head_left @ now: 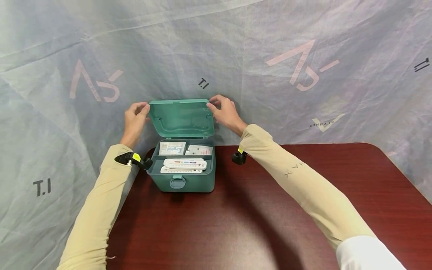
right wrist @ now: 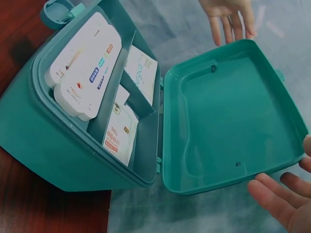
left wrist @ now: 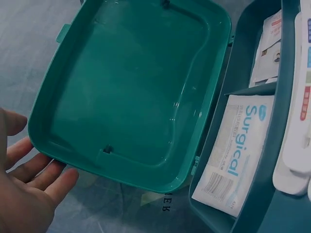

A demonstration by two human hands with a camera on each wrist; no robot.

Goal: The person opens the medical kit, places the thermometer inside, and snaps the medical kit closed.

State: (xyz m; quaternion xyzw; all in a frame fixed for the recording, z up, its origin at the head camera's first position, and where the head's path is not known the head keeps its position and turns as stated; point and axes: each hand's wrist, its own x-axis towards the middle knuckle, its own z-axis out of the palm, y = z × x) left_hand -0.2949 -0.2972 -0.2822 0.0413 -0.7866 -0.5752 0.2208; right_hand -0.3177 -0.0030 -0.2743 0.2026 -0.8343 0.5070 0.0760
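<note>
A green medicine box (head_left: 189,183) stands with its lid (head_left: 182,118) raised and tilted back on its hinges. At the lid's left corner is my left hand (head_left: 135,120), its fingers (left wrist: 36,170) spread and fairly straight against the rim. My right hand (head_left: 227,111) is at the opposite corner, with loosely extended fingers (right wrist: 279,194) along the lid's edge. Inside the box, white flat pieces (head_left: 185,164) with rounded ends and scale marks lie in the front compartment. A white packet marked "Surgical" (left wrist: 235,153) sits in the back left compartment, and smaller white packets (right wrist: 121,128) in the back right.
The box stands near the far left edge of a dark red wooden table (head_left: 270,210). Behind it and to the left hangs a grey printed cloth (head_left: 189,48). A small black camera (head_left: 133,159) is strapped to my left wrist, another (head_left: 239,156) to my right.
</note>
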